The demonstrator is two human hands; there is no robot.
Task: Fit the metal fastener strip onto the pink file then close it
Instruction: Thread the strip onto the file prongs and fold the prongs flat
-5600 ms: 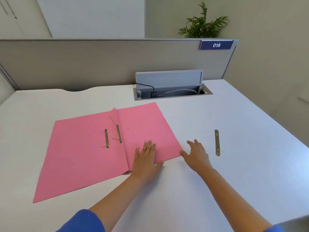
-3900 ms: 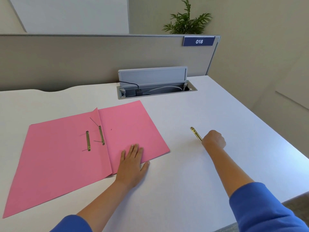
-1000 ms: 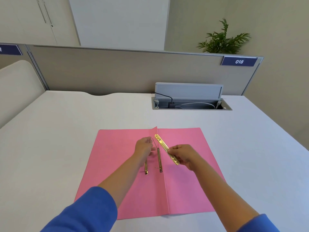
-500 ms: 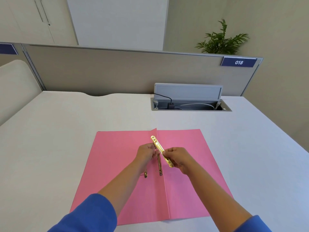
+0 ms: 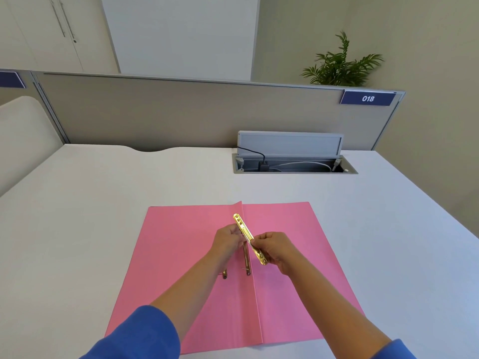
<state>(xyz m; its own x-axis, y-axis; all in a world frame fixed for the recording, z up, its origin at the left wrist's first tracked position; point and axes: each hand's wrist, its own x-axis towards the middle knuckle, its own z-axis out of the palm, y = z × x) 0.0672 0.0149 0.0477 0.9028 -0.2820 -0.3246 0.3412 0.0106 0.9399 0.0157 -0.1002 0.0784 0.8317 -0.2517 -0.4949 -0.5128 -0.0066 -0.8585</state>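
The pink file (image 5: pixel 181 242) lies open and flat on the white desk in front of me. A brass fastener strip (image 5: pixel 249 238) is held slantwise over the file's centre fold, its far end pointing up and away. My right hand (image 5: pixel 276 251) grips the strip's lower half. My left hand (image 5: pixel 228 239) touches the strip near its middle with pinched fingers. Below the hands, two brass fastener pieces (image 5: pixel 246 261) lie on the file beside the fold; the left one (image 5: pixel 224 274) is mostly hidden by my left wrist.
An open grey cable box (image 5: pixel 293 158) with cords is sunk in the desk behind the file. A beige partition (image 5: pixel 181 112) with a "018" label (image 5: pixel 368 98) closes off the back. The desk's right edge (image 5: pixel 440 211) slants close by.
Over the past seconds my right hand picked the strip off the desk and brought it over the file. In the last second both hands drew closer together on the strip.
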